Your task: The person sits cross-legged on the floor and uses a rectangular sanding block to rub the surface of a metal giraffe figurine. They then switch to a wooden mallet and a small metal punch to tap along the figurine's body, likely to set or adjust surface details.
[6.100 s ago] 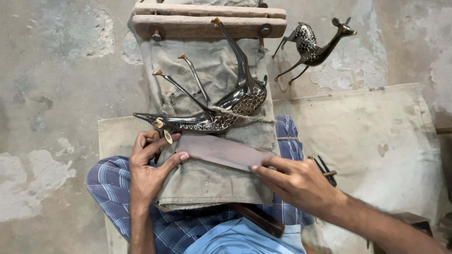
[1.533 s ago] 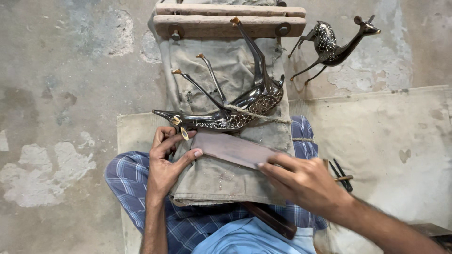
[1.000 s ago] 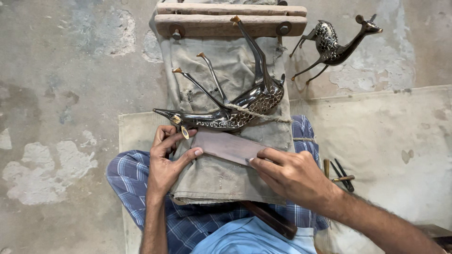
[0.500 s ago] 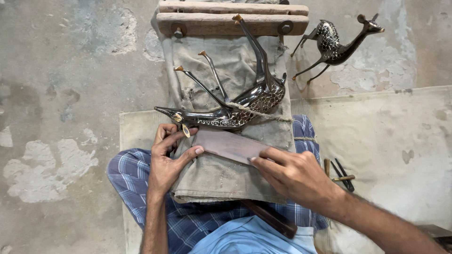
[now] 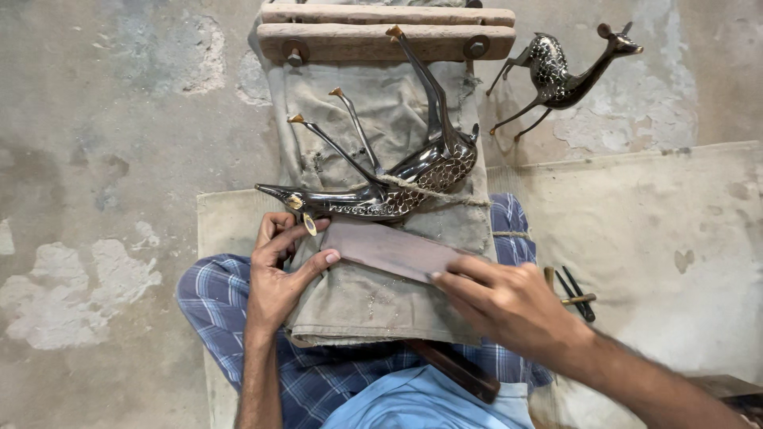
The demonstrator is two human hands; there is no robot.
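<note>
both pressed on a flat grey-brown stone slab (image 5: 389, 250) — left hand (image 5: 278, 274) gripping one end beside the dark patterned metal deer figurine (image 5: 381, 187), right hand (image 5: 509, 306) flat-fingered on the other.

Soft, even daylight fills the scene, moderately bright, with no hard-edged shadows. The metal deer figurine (image 5: 397, 179) on the lap cloth (image 5: 381, 294) throws bright highlights along its polished body and legs, as does the second deer (image 5: 560, 71) standing far right. Focus is sharp across most of the frame; the right hand (image 5: 509, 306) looks slightly soft. The wide lens bends the edges a little.
</note>
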